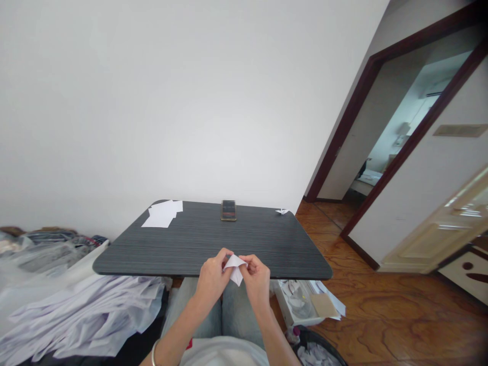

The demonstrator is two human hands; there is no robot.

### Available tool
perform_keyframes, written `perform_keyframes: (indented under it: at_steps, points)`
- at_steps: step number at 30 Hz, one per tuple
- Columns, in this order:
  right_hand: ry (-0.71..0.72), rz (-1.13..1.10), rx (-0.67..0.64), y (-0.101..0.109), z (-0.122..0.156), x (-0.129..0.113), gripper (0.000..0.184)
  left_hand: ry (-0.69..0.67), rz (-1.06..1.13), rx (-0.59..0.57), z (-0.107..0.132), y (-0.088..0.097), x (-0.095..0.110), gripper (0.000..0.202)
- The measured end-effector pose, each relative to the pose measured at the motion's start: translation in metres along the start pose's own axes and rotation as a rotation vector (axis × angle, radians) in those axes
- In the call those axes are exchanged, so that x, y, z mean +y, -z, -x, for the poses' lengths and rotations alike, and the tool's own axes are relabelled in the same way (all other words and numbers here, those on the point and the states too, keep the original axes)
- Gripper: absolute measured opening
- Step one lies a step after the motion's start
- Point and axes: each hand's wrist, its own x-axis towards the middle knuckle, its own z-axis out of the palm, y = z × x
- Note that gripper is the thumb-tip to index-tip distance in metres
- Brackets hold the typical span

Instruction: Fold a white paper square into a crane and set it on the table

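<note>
A: From your place, can you see what these two hands are holding?

B: Yes, I can see it well. It is a small folded white paper [237,263], and it is at the middle of the near edge of the table [206,238]. If it touches this edge, I cannot tell.

A: And how is the grip?

B: The left hand [213,273] pinches the left side of the paper between thumb and fingers. The right hand [257,279] pinches the right side in a similar manner. One pointed corner hangs between the hands, directed down to the lap [234,317].

A: What is lying farther away?

B: At the far left corner there are several white sheets [159,214], one partly over another. Near the middle of the far edge is a phone [229,210] — it seems to be propped up. At the far right corner lies a little paper figure [282,211] with sharp points.

A: And what is lower, near the floor?

B: Below the right part of the table is a white box [286,308] with various things inside. Just beside it is a dark bin [331,344], which contains crumpled paper [316,355]. On the left wrist I notice a pale bracelet [153,353].
</note>
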Motion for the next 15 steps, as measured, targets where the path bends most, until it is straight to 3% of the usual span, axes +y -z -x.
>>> perform_keyframes:
  at_steps: [8,15]
  points:
    - [-0.024,-0.172,-0.099,-0.001,0.003,-0.008,0.024,0.038,0.118,0.021,-0.001,0.004,0.001,0.014]
    - [-0.168,-0.418,-0.191,-0.005,0.006,-0.008,0.038,0.043,0.226,0.036,-0.003,0.007,0.001,0.012]
